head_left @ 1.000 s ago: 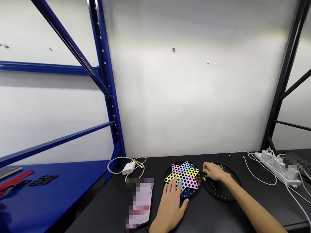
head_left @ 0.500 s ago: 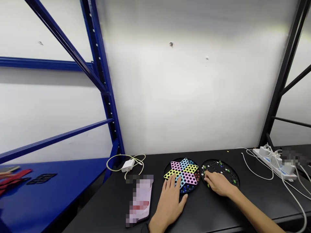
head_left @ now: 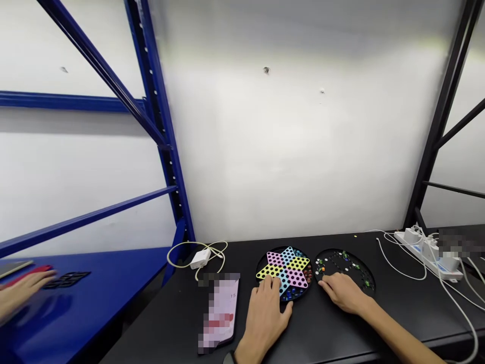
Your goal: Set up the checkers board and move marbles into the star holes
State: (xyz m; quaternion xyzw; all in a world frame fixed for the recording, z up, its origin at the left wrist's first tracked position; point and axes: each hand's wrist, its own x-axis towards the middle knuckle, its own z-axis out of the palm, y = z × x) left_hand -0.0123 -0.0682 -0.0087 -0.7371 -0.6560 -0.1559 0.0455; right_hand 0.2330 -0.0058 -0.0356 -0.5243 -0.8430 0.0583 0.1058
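Observation:
A Chinese checkers board (head_left: 283, 268) with a pink, yellow and blue star lies in a round black tray, with coloured marbles (head_left: 294, 294) around the star. My left hand (head_left: 265, 308) rests on the near left side of this board, fingers bent over its edge and thumb spread away. To the right is a second round black tray (head_left: 369, 270) holding scattered marbles (head_left: 344, 256), mostly green and white. My right hand (head_left: 346, 292) lies over its near left rim with fingers closed together. Whatever those fingertips may hold is hidden.
A phone (head_left: 223, 311) lies left of my left hand. Behind it are a white charger (head_left: 200, 259) and its cable. A power strip (head_left: 428, 255) with white cables sits at right. Another person's hand (head_left: 26, 293) is over the blue table (head_left: 87, 303) near black pieces (head_left: 68, 279).
My left fingers have drawn back and bent at the board's edge. My right hand has shifted slightly towards me, uncovering an orange marble. The other person's hand has come further into view.

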